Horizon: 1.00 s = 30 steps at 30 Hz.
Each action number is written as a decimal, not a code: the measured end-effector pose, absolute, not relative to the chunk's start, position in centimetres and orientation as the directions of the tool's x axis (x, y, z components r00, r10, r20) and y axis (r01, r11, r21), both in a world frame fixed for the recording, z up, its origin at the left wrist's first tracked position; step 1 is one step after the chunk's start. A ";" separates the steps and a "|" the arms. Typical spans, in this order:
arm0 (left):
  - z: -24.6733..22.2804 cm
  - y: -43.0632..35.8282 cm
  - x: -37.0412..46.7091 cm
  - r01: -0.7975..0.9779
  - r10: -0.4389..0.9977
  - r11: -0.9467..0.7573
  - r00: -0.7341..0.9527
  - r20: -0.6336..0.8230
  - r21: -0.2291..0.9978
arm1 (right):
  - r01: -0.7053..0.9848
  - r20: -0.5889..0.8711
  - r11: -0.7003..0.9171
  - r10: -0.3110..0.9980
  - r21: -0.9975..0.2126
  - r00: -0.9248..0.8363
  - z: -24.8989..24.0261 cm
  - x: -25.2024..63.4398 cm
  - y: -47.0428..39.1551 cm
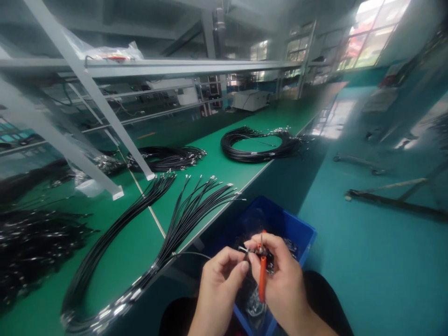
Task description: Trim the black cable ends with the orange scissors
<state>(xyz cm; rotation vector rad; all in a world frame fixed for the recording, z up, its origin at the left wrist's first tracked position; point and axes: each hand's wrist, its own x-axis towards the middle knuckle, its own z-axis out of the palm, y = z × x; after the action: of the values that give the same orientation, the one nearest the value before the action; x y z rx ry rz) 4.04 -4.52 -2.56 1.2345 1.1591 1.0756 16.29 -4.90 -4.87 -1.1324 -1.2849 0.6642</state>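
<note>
My left hand [224, 275] is closed in a pinch on the end of a thin black cable [192, 254], which runs from the bundle on the bench to my fingers. Orange-handled pliers [262, 279] sit in my right hand [282, 275], whose thumb and forefinger also meet near the cable end. The two hands almost touch, above a blue bin [301, 228]. Small parts and clear plastic lie in the bin, too blurred to name. To the left, a looped bundle of black cables [105, 242] with metal tips lies on the green bench [136, 261].
A coiled cable bundle [241, 156] lies farther along the bench, with another cable bundle [168, 158] behind the shelf post [105, 107]. A dark cable heap [35, 252] covers the left side. A metal stand leg [392, 200] is on the floor at right.
</note>
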 end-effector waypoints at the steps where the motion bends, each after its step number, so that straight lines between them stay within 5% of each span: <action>1: -2.5 -4.6 4.1 0.030 0.991 0.058 0.118 -0.061 0.998 | 0.258 0.450 0.394 0.866 -0.882 0.217 -4.8 16.3 -4.9; 7: -2.3 -4.9 4.2 0.071 0.999 0.043 0.023 -0.045 0.997 | 0.446 0.631 0.497 0.742 -0.744 0.227 -4.9 15.9 -5.0; 13: -2.8 -3.6 3.4 -0.018 0.997 0.074 -0.009 -0.074 0.997 | 0.177 0.254 0.205 0.912 -0.963 0.321 -5.0 16.3 -6.6; 16: -3.1 -3.3 3.5 -0.080 0.997 0.082 0.004 -0.082 0.993 | -0.120 -0.044 -0.035 0.997 -0.992 0.068 -4.3 16.8 -7.5; 19: -3.3 -3.3 3.9 -0.084 0.997 0.074 -0.026 -0.077 0.994 | -0.303 -0.236 -0.305 0.941 -0.903 -0.244 -3.9 17.1 -7.9; 30: -3.3 -3.6 4.7 0.017 1.000 0.019 -0.019 -0.018 1.000 | -0.365 -0.321 -0.423 0.895 -0.829 -0.309 -4.1 17.0 -6.5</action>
<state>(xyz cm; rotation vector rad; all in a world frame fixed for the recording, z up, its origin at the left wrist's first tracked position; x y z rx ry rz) 4.67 -3.56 -3.33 1.1988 1.2444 1.2018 16.96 -6.55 -4.07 -1.0133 -0.8177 1.8492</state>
